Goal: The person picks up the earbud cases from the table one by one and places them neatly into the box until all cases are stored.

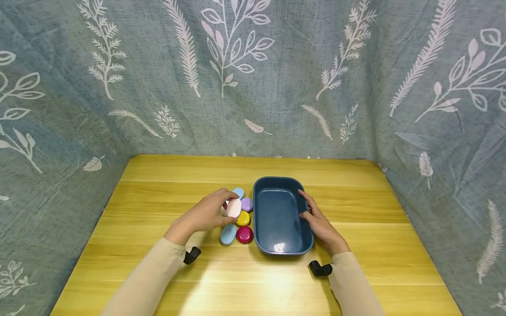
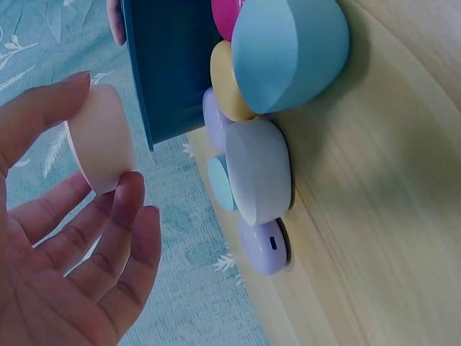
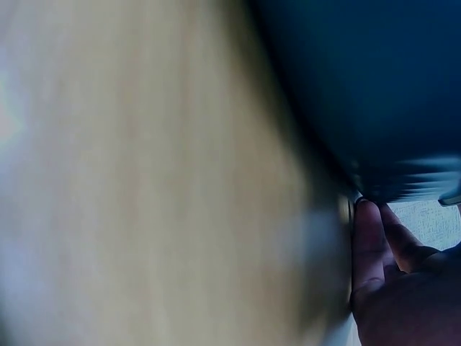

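Two hands are at work on the yellow worktop (image 1: 158, 263). With my left hand (image 1: 205, 215) I pinch a pale pink stone (image 1: 234, 207) between the thumb and the fingers (image 2: 119, 238); it is lifted off the worktop, just above the other stones and to the left of the tray (image 1: 276, 245). In the left wrist view the pink stone sits between my thumb tip and my fingertips, and the palm is turned open toward the camera.

My right hand (image 1: 322, 224) rests against the right wall of the dark blue tray. The fingers are stretched along the rim, and the thumb touches the inside edge. The right wrist view is blurred; it shows only the tray wall and my fingers beside it, so I cannot tell more from there.

Below my left hand lies a small group of stones, touching each other, just beside the left wall of the tray: a light blue one (image 1: 228, 235) nearest to me, a magenta one (image 1: 244, 234), a yellow one (image 1: 243, 218), a lilac one (image 1: 247, 204) and another light blue one (image 1: 238, 192) at the far end. Inside the tray I see only its shiny bottom.

A grey-green cloth (image 1: 253, 79) with leaf print hangs behind and around the worktop.
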